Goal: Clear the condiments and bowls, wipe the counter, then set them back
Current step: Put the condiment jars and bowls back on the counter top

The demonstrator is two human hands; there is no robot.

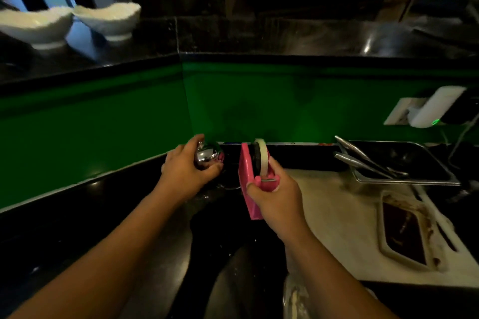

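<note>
My left hand (182,168) grips a shiny round metal container (208,155) at the back of the black lower counter (85,212), close to the green wall. My right hand (276,194) holds a pink tape dispenser (246,176) with a pale tape roll (263,155), upright just right of the metal container. Two white bowls (36,24) (111,21) stand on the raised black ledge at the upper left.
A metal tray (420,160) with tongs (368,160) sits at the right. In front of it lies a stained white board (337,220) with a dirty rectangular dish (404,235). A wall socket with a white charger (435,109) is at the right. The upper counter (311,36) runs across the back.
</note>
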